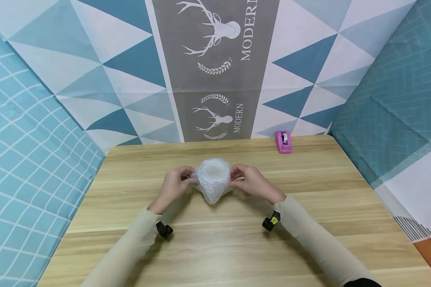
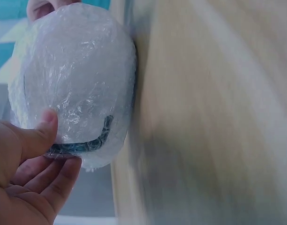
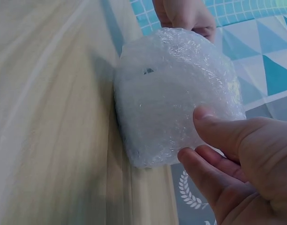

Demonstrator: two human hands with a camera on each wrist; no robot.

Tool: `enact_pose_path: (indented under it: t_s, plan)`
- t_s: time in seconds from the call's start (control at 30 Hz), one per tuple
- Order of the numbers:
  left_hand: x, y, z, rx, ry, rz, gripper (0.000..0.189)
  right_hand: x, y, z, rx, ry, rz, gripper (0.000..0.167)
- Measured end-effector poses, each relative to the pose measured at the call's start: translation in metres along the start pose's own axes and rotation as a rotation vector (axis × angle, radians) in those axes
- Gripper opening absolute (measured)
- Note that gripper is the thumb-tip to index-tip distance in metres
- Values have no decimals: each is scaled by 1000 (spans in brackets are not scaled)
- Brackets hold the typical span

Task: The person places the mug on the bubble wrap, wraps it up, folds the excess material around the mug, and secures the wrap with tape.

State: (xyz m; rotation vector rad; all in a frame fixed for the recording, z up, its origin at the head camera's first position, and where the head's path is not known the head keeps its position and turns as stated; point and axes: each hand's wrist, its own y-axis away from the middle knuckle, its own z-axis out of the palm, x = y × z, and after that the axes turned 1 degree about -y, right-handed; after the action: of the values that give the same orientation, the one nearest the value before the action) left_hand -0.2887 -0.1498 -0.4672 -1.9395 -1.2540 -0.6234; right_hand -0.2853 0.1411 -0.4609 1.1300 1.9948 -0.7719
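Observation:
A bundle of clear bubble wrap [image 1: 213, 179] stands on the wooden table between the two hands. Its top looks round and pale, and the wrap tapers to a fold at the front. What is inside cannot be made out, though a dark teal curved strip [image 2: 82, 146] shows through the wrap in the left wrist view. The left hand [image 1: 176, 184] pinches the bundle's left side between thumb and fingers. On the opposite side, the right hand [image 1: 251, 181] holds the wrap's edge with thumb and fingertips, also seen in the right wrist view.
A pink tape dispenser [image 1: 283, 142] sits at the table's back right, near the patterned backdrop. The wooden tabletop [image 1: 215, 247] stretches in front of the bundle. Patterned cloths [image 1: 39, 159] hang along the left, back and right sides.

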Motion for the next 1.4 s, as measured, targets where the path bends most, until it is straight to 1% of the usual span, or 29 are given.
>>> enact_pose_path:
  t_s: [0.13, 0.27, 0.43, 0.53, 0.63, 0.83, 0.97, 1.07, 1.27, 1.4]
  plan:
    - [-9, -7, -8, 0, -11, -27, 30, 1, -12, 8, 20, 22, -10, 27]
    - [-17, -14, -16, 12, -30, -65, 31, 1, -25, 16, 39, 12, -26, 27]
    - [-26, -22, -26, 17, -48, -121, 30, -2, -43, 25, 60, -15, -3, 28]
    - [-33, -27, -33, 11, -56, -143, 30, -2, -54, 29, 64, -30, -16, 29]
    - [-38, -32, -39, 8, -64, -153, 30, 0, -65, 33, 70, -42, -36, 30]
    - [-48, -41, -51, 0, -91, -169, 31, 0, -87, 41, 77, -43, -14, 30]
    - [-56, -48, -59, 7, -110, -185, 31, -3, -101, 45, 79, -48, -31, 32]
    - [-62, -54, -63, 11, -130, -176, 31, -3, -109, 49, 80, -54, -39, 32]
    - [-71, -67, -70, 10, -131, -185, 29, -2, -126, 54, 95, -36, -8, 30]
    - [-78, -73, -75, -6, -119, -181, 30, -3, -139, 58, 95, -33, 10, 28]
